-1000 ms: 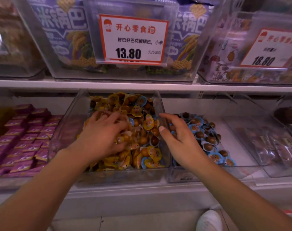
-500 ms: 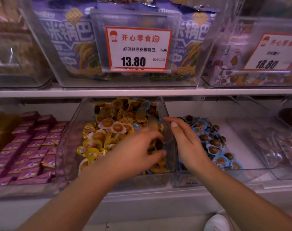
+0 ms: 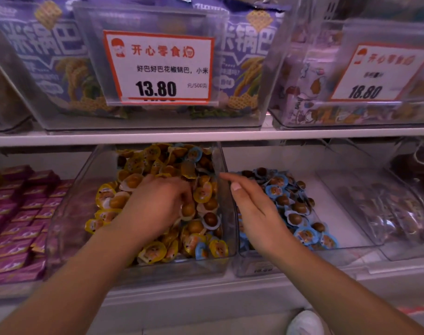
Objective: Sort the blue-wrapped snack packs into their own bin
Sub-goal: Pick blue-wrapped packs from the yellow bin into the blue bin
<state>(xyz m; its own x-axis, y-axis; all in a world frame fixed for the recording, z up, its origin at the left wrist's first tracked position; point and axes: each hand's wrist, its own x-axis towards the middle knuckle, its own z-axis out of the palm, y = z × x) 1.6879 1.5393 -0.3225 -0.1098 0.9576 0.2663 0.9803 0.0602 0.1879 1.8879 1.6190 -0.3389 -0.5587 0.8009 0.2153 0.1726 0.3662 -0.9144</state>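
Head view: I am digging my left hand [image 3: 157,204], fingers curled, hold unclear, through the yellow-pack bin [image 3: 68,213] for blue-wrapped packs [image 3: 201,252]; my right hand [image 3: 257,213], open and empty, is hovering at the blue bin [image 3: 346,245]. I should pinch singly.

A snack shop: clear bins [image 3: 68,213] of wrapped sweets line white shelves [image 3: 206,135], and printed price tags [image 3: 159,67] read 13.80 and 18.80.
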